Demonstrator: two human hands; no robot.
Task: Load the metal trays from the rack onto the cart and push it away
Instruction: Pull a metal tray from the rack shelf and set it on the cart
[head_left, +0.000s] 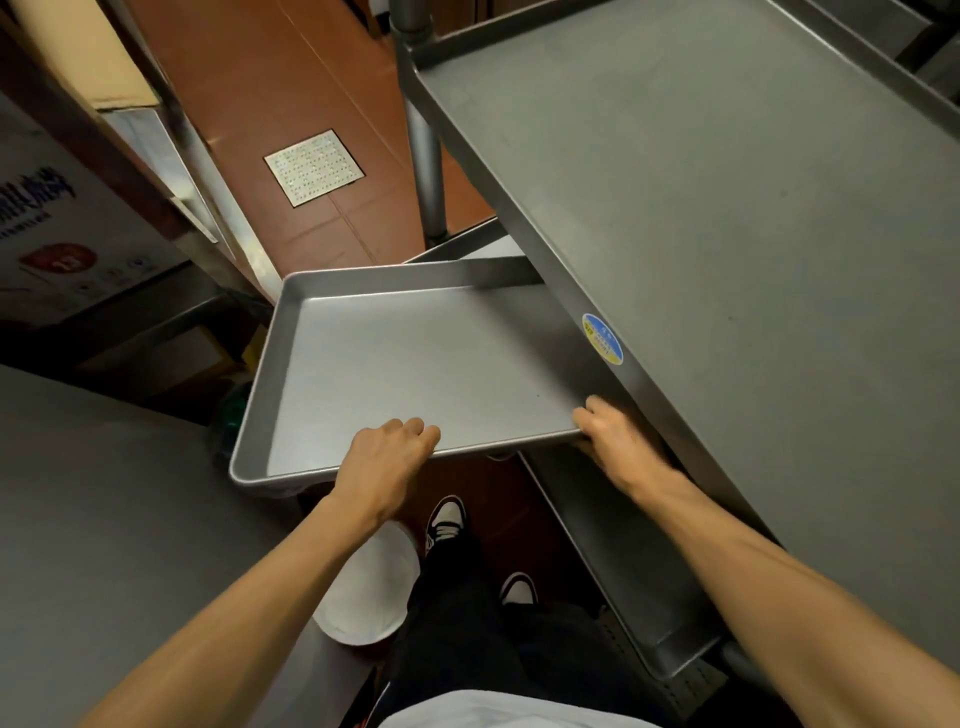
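Both hands hold one tray (415, 364) by its near rim: left hand (387, 462) mid-rim, right hand (615, 447) at the near right corner. Each grip is closed on the rim, fingers curled over the edge. Two spaced holds likely keep it level. Tray sits partly under the cart (727, 208) top shelf, above the floor (291, 78), apparently entering a lower tier. Tray: empty, shallow, dull grey metal, rounded corners, raised rim.
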